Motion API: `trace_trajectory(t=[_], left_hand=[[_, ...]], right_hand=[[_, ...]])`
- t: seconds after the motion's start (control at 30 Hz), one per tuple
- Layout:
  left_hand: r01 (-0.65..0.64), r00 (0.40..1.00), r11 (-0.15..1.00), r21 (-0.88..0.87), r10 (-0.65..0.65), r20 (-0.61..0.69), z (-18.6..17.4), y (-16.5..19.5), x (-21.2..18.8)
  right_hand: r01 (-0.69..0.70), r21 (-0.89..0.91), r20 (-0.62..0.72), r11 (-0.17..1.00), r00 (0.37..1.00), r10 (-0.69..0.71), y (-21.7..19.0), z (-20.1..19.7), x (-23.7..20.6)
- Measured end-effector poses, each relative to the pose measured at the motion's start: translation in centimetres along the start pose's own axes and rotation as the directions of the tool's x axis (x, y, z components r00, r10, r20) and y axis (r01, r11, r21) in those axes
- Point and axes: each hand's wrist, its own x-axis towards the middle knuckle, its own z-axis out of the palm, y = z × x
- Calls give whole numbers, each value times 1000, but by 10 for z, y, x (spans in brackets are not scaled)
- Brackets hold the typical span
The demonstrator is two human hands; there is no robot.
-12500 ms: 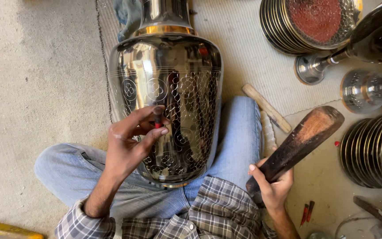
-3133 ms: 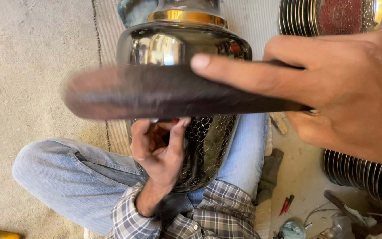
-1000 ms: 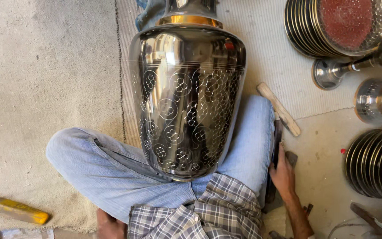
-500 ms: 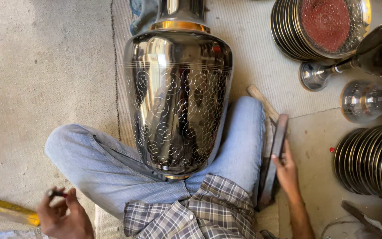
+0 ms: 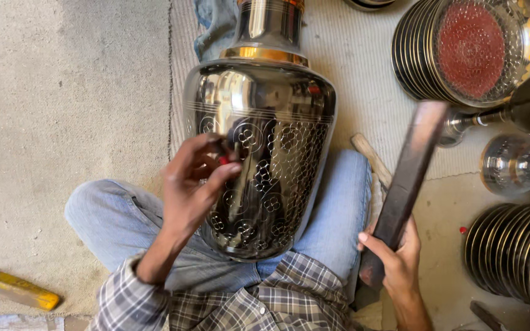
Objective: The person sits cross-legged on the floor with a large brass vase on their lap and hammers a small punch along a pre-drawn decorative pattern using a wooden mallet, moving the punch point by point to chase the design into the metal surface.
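One engraved metal vase [image 5: 264,153] lies across my lap, neck at twelve o'clock.
My left hand [image 5: 194,184] pinches a small red-tipped tool [image 5: 223,156] against its side; my right hand [image 5: 397,260] is clamped on one wooden mallet [image 5: 403,184] at four o'clock. Two plate stacks [image 5: 461,49] sit at two and four.

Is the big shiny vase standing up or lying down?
Lying down: the engraved metal vase rests along the person's lap, neck pointing away.
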Motion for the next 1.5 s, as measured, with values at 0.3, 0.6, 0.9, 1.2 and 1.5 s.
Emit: trace_trajectory(t=[0.3,0.6,0.9,1.2,1.5], left_hand=[[-247,893,958,143,168,418,18,9,57],[-437,666,895,-88,387,638,20,1,79],[-435,597,895,-96,367,713,19,10,88],[-497,750,867,-39,451,484,19,-2,60],[-463,819,883,71,396,415,19,-5,52]], right_hand=[[319,-92,243,943,926,-290,-53,10,34],[423,-349,191,836,906,-379,-91,12,44],[606,-503,262,616,787,-559,-113,12,54],[754,-575,506,317,632,-587,-125,10,87],[827,-533,658,180,538,-527,-147,26,105]])
